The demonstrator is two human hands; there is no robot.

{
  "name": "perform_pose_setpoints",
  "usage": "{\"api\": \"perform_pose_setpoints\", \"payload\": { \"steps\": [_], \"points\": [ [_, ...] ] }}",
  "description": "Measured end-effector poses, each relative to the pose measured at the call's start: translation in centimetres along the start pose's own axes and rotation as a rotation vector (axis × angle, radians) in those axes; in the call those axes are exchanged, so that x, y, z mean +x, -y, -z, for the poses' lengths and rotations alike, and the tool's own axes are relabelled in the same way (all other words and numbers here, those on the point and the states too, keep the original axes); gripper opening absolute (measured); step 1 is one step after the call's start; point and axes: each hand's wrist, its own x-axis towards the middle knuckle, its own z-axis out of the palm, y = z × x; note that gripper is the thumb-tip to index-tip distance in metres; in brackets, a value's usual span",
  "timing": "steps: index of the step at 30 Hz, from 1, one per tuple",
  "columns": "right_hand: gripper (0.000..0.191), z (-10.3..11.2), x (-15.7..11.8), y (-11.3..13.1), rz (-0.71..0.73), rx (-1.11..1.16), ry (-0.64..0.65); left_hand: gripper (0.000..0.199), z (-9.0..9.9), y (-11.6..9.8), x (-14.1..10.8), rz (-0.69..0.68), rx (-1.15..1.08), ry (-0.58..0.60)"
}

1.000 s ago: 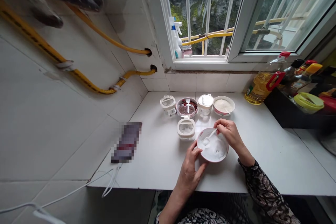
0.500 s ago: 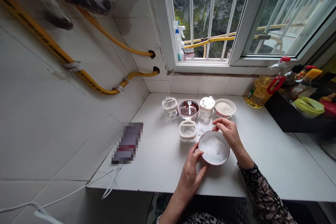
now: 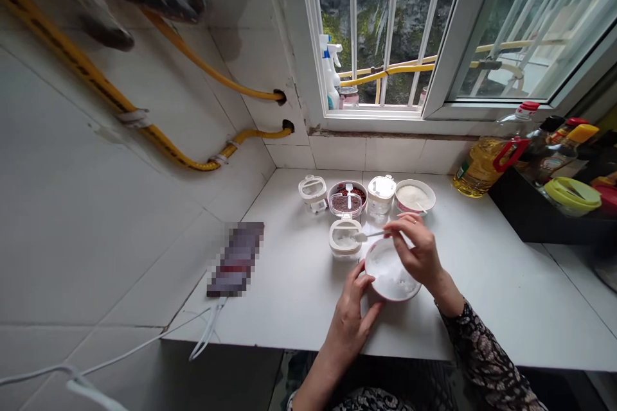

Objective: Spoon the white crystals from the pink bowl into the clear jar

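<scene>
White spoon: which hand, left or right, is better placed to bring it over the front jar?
Right, I judge. The right hand holds the white spoon by its handle, scoop at the rim of the front jar. The left hand holds the bowl by its side.

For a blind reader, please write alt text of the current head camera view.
The right hand holds a white spoon at the rim of a clear jar; the left hand holds a bowl of white powder. Two more jars and two filled bowls stand behind.
</scene>
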Motion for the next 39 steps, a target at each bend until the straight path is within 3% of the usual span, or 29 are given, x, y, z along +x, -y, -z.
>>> {"api": "perform_pose_setpoints", "payload": {
  "steps": [5, 12, 21, 25, 28, 30, 39],
  "points": [
    [0.021, 2.0, -0.3, -0.7, -0.043, -0.039, 0.035, 0.04, 0.1, -0.2, 0.0, 0.008, -0.002, 0.007],
    [0.021, 0.3, -1.2, -0.9, -0.166, -0.043, 0.277, 0.039, 0.0, -0.1, -0.1, 0.023, -0.007, 0.005],
    [0.019, 1.2, -0.9, -1.8, -0.593, 0.224, 0.164, 0.039, 0.0, 0.0, -0.1, 0.014, -0.015, 0.002],
    [0.019, 1.0, -0.9, -1.8, -0.461, 0.104, 0.129, 0.04, 0.0, 0.1, -0.2, 0.009, -0.023, 0.018],
    [0.02, 0.3, -1.2, -1.3, -0.288, 0.018, 0.209, 0.041, 0.0, 0.1, -0.2, 0.011, -0.024, 0.018],
    [0.021, -0.2, -1.3, -1.1, -0.248, 0.016, 0.27, 0.041, 0.0, 0.1, -0.2, 0.014, -0.022, 0.018],
    [0.02, 0.7, -0.9, -2.0, -0.495, 0.091, 0.124, 0.039, 0.1, -0.2, -0.1, -0.013, 0.017, 0.013]
  ]
}}
